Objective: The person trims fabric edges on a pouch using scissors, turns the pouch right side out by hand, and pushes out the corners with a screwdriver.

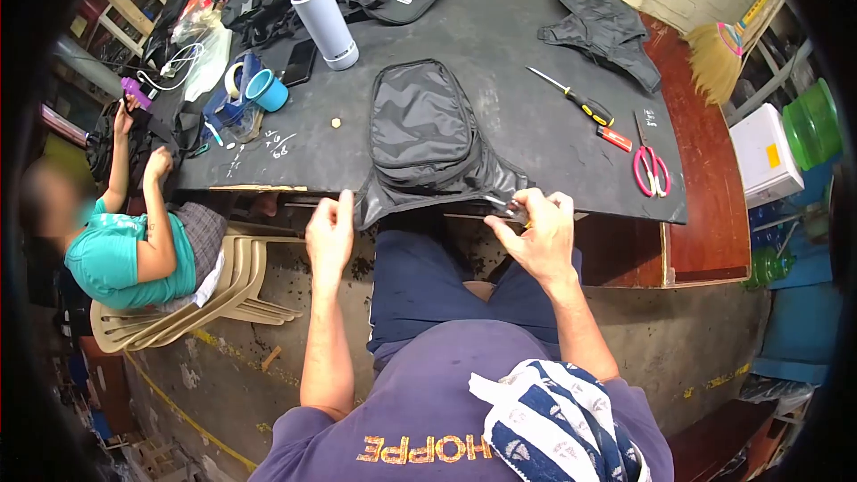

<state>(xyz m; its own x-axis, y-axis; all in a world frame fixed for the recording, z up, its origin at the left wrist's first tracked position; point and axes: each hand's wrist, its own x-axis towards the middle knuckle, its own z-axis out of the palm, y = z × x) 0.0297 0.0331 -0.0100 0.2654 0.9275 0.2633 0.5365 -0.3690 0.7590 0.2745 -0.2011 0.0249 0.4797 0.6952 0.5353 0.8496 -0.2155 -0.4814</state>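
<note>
A black bag (420, 120) with a zipped front panel lies at the table's near edge, its two lower corner flaps spread sideways. By the left flap is my left hand (330, 234), fingers closed; what they pinch, if anything, I cannot make out. My right hand (546, 234) is at the right flap, its fingers closed around a small tool (516, 209) with a metal tip and a bit of yellow. The tip points at the flap; most of the tool is hidden by my fingers.
Right of the bag lie a screwdriver (585, 105), a red lighter (614, 138), pink-handled scissors (652, 170) and a black fabric piece (603, 31). Behind stands a bottle (323, 22); left are a blue cup (266, 91) and a tape dispenser (228, 103). A person (134, 250) sits at the left.
</note>
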